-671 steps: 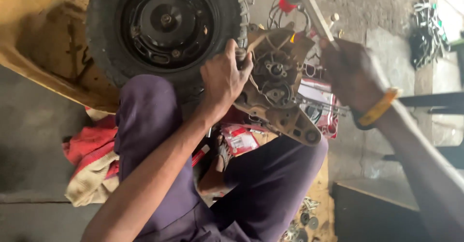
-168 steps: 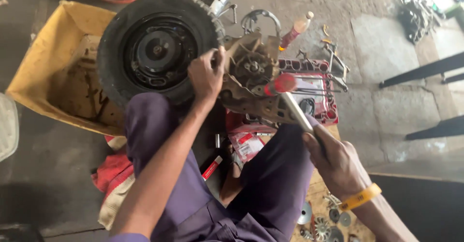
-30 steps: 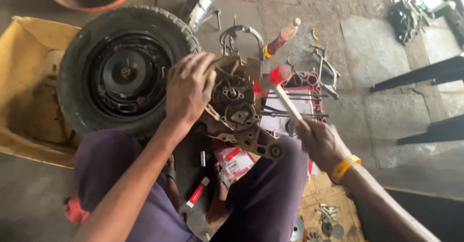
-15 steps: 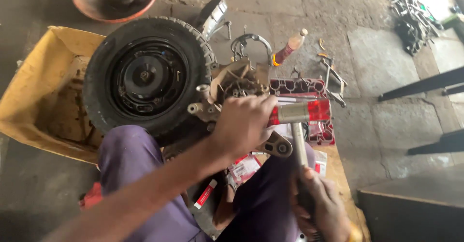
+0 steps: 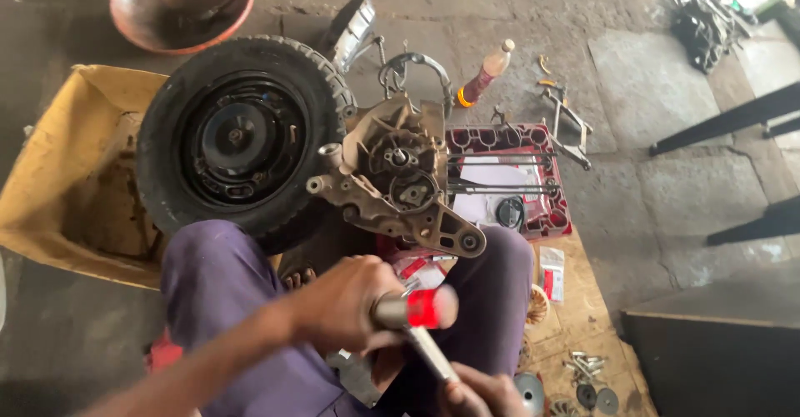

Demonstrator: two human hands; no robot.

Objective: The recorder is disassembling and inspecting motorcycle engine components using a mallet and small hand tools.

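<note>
Both hands are low near the lap: left hand (image 5: pixel 342 304) wrapped around the red-tipped mallet (image 5: pixel 417 317), right hand (image 5: pixel 479 396) gripping its handle at the bottom edge. Red tray (image 5: pixel 546 217) holds rods and papers, right of one engine casing (image 5: pixel 400 184) and one tyre (image 5: pixel 237 134). Bare floor far right.

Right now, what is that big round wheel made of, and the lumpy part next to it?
The wheel looks like a black rubber tyre with chunky tread around a dark painted metal rim. The engine casing beside it looks like cast metal, dull grey-brown and grimy, probably aluminium. The tool in the left hand looks like shiny steel with a red band.
</note>
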